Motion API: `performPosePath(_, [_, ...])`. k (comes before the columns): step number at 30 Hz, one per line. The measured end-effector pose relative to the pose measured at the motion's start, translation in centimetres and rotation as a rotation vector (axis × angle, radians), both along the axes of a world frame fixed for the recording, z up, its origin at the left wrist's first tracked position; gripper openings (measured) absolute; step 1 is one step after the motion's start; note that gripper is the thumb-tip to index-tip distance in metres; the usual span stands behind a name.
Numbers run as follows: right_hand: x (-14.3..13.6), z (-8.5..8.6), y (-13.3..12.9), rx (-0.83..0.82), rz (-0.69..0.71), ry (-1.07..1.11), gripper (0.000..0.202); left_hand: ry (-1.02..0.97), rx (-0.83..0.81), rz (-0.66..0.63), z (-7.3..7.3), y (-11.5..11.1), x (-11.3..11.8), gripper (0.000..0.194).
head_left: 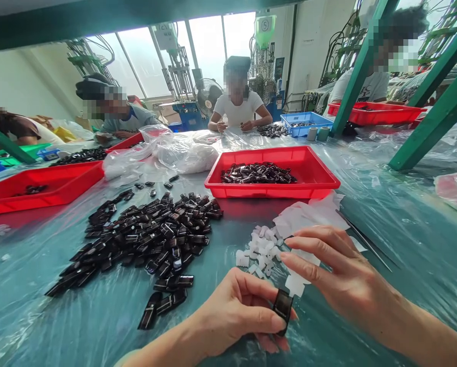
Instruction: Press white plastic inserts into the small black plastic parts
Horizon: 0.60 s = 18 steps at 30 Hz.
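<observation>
A small glossy black plastic piece (283, 308) is pinched between the thumb and fingers of my left hand (244, 311). At its upper end shows a small white piece (295, 284); I cannot tell whether the two are joined. My right hand (339, 270) hovers just to the right, fingers stretched out and nothing visible in them. Beyond both hands lies a small heap of white pieces (262, 247), beside crumpled translucent film (301, 216). Left of my left hand spreads a large pile of similar black pieces (148, 234).
A red tray (272, 191) holding more black pieces stands ahead, and another red tray (60, 181) is at left. Long metal tweezers (366, 239) lie beyond my right hand. Plastic sheeting covers the table. Green posts (435, 117) rise at right. Several people sit across the table.
</observation>
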State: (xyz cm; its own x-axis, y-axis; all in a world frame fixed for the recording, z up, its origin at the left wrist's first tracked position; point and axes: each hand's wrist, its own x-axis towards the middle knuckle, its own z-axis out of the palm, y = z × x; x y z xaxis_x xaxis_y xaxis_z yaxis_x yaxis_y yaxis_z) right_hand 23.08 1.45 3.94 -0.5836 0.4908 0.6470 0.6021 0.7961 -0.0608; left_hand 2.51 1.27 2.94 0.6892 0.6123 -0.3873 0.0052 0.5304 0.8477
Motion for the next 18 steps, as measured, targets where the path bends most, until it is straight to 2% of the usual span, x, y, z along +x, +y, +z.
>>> performPosePath(9, [0.0, 0.0, 0.1, -0.013, 0.016, -0.001, 0.026, -0.001, -0.006, -0.013, 0.1, 0.1, 0.0, 0.027])
performPosePath(14, [-0.1, -0.2, 0.5, -0.077, -0.059, 0.113, 0.036, 0.02, -0.004, 0.013, 0.2, 0.1, 0.1, 0.026])
performPosePath(16, [0.3, -0.1, 0.9, -0.162, -0.147, 0.225, 0.033, 0.022, -0.002, 0.033, 0.1, 0.1, 0.1, 0.026])
performPosePath(18, [1.2, 0.0, 1.7, -0.251, -0.317, 0.356, 0.031, 0.014, 0.005, 0.051, 0.1, 0.1, 0.1, 0.026])
